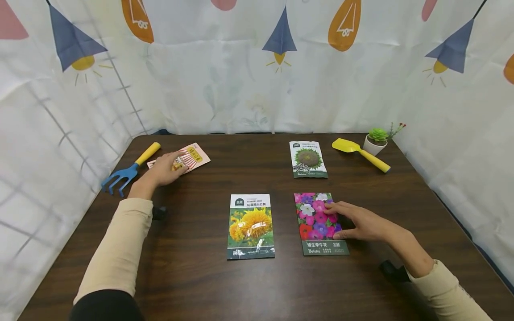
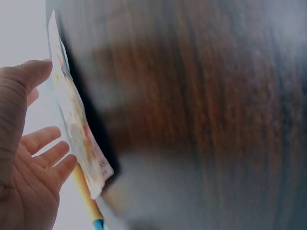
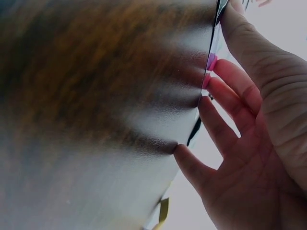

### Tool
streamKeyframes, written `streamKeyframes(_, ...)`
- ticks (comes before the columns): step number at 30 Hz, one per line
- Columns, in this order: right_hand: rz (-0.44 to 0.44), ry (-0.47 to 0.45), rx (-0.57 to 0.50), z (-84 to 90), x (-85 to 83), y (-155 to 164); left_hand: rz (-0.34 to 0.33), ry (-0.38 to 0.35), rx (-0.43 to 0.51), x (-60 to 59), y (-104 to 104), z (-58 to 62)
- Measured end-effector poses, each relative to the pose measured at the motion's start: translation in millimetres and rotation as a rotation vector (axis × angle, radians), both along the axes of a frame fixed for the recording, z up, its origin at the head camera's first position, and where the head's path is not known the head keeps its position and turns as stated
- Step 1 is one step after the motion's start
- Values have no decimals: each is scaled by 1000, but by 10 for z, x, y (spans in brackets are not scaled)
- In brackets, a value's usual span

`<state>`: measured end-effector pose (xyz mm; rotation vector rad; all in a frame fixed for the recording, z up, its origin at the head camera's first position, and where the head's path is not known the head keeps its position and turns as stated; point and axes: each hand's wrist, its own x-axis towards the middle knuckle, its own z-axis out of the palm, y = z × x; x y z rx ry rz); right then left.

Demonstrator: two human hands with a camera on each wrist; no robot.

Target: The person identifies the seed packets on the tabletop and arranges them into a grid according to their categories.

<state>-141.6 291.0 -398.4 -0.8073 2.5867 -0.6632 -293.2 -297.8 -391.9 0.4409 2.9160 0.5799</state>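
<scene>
My left hand [image 1: 162,169] is over a cream and red seed packet [image 1: 196,156] at the far left, partly covering it. In the left wrist view the packet [image 2: 76,112] lies beside the spread thumb and fingers; whether they touch it is hard to tell. On the right, my right hand [image 1: 363,223] rests its fingers on the right edge of a seed packet with pink and purple flowers [image 1: 317,218]. The right wrist view shows those fingers [image 3: 218,124] fairly straight, a fingertip touching the table. A yellow-flower seed packet [image 1: 252,227] lies between the hands.
Beyond the right hand lies a white seed packet with a sunflower head [image 1: 308,159]. A yellow trowel [image 1: 361,154] and a small potted plant [image 1: 376,141] are at the back right. A blue hand fork with yellow handle [image 1: 130,170] lies beside the left hand. Curtains surround the brown table [image 1: 192,276].
</scene>
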Motion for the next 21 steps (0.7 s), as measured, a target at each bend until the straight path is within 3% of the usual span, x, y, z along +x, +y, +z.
streamKeyframes(5,1,2,-5,-11,-12,10,30,-28,0,-56,-79,-57)
streamKeyframes(9,4,8,0,-19,-5,18,28,-8,-16,-66,-108,-67)
streamKeyframes(14,3,12,4,-9,4,9,26,2,-54,-44,-119,-40)
streamKeyframes(21,2,2,16,1,-11,3,41,-54,-80,-44,-125,18)
